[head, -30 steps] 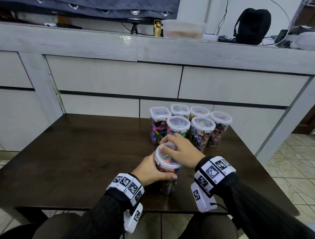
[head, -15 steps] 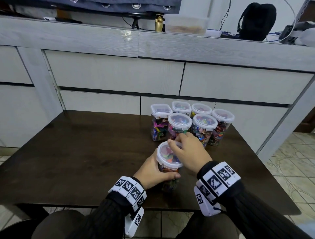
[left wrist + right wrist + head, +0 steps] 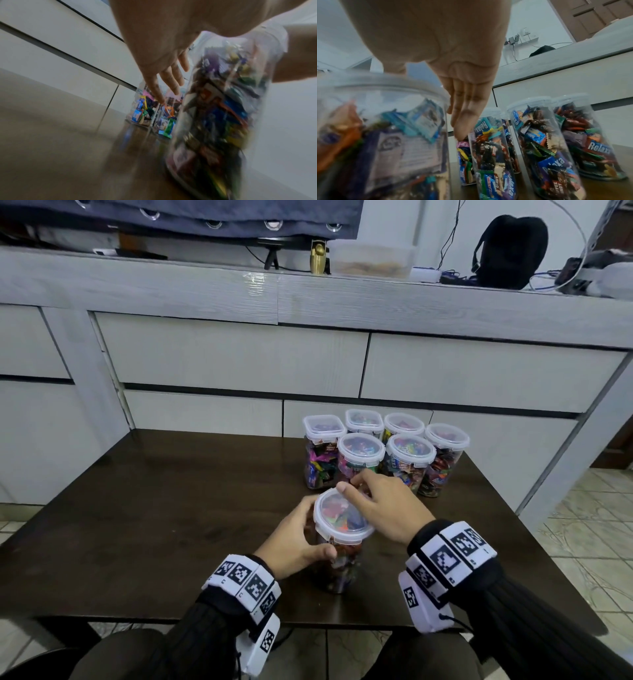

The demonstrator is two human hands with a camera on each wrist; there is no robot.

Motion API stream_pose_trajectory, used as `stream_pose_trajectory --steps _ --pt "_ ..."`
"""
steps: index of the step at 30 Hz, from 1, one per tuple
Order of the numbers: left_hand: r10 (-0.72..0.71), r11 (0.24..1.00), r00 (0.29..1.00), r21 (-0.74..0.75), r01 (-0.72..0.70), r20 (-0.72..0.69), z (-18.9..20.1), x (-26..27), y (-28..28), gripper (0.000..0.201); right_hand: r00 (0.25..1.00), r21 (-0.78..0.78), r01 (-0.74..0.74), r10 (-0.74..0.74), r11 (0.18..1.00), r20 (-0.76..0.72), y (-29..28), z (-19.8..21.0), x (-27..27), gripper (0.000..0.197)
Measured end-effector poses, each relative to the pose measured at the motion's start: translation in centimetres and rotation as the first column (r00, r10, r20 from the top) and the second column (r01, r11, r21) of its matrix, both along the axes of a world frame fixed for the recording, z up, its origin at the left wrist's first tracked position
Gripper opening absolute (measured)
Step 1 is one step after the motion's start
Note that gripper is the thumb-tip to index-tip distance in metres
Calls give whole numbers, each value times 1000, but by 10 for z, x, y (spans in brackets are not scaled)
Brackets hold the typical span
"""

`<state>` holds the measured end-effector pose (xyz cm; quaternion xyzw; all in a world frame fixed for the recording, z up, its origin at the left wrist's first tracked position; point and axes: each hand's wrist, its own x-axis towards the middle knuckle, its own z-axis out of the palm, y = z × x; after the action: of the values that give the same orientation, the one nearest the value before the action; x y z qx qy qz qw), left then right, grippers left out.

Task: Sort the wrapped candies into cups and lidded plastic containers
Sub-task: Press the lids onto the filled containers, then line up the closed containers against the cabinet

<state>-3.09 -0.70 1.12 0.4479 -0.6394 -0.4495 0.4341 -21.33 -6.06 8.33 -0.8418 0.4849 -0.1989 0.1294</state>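
Left hand (image 3: 294,542) is gripping a jar (image 3: 339,546) on the dark desk (image 3: 154,508) beside grey drawers (image 3: 239,357); right hand (image 3: 383,508), seemingly spread, is touching its lid (image 3: 342,517).

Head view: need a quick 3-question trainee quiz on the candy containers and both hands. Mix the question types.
1. True or false: the near container held by the left hand has no lid.
2. Multiple choice: where are the right hand's fingers? A) flat on the table B) at the far rim of the near container's lid C) on the black bag on the counter
3. Fill in: the number of lidded containers grouped at the back of the table is ____.

Key: 1 false, a clear lid is on it. 2 B. 3 six.
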Motion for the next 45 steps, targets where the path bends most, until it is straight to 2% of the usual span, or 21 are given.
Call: stream_pose_trajectory --steps 3,5,7,9,13,17,19,21,23,25,27,29,30,32,34,36,38,40,42,45 --pt "-26 1000 999 12 26 -25 19 7 -7 121 993 163 -117 117 980 8 4 3 -4 57" --pt "-46 999 999 28 47 -13 28 7 -13 119 980 274 -196 195 942 31 5 4 -8 73" --pt "-60 997 998 45 60 -3 31 4 -17 120 975 310 -220 209 925 69 2 4 -15 94" --pt "-49 997 999 52 49 -6 30 1 -17 120 971 330 -237 219 914 92 -1 3 -20 104" --pt "7 1000 999 1 -7 33 27 3 -17 98 960 339 -281 266 898 91 -5 -1 -24 97" --pt "9 1000 997 -18 -7 71 28 3 -16 94 951 325 -306 276 895 136 -5 -7 -27 98" --pt "-10 1000 988 -27 15 155 32 4 -17 91 945 342 -327 298 881 136 -6 -8 -28 104" --pt "-36 998 955 -34 48 296 39 6 -19 91 944 394 -329 288 858 161 -10 -2 -31 104" --pt "-30 994 901 -79 71 432 46 9 -21 98 946 368 -291 209 883 247 -20 11 -35 86" --pt "-36 988 849 -110 111 527 51 7 -21 107 951 203 -156 91 967 296 -36 25 -37 57" --pt "-50 972 743 -138 190 668 51 0 -20 108 982 -1 14 -14 1000 189 -54 35 -32 44" --pt "-3 945 616 -200 260 788 49 -8 -21 102 993 -110 85 -94 990 -78 -70 36 -18 54" --pt "33 934 586 -234 271 810 48 -9 -21 97 963 -133 97 -127 986 -240 -75 34 -10 62" --pt "71 928 561 -261 266 825 49 -5 -22 92 850 -166 106 -176 980 -497 -84 28 4 76" --pt "78 933 531 -249 259 844 52 9 -21 91 765 -189 110 -205 976 -611 -89 20 13 84" --pt "90 945 511 -236 228 855 55 33 -19 89 723 -253 85 -235 964 -649 -91 13 16 81" --pt "109 961 495 -218 168 862 59 63 -18 88 730 -301 61 -248 952 -637 -91 11 17 75" --pt "115 980 480 -180 91 870 63 96 -17 87 782 -269 42 -200 962 -591 -88 11 17 71" --pt "119 990 466 -143 17 877 65 126 -17 87 858 -161 20 -100 987 -504 -81 10 21 69" --pt "155 988 392 -142 -62 907 67 166 -23 90 914 -60 -56 27 997 -404 -66 10 38 70"
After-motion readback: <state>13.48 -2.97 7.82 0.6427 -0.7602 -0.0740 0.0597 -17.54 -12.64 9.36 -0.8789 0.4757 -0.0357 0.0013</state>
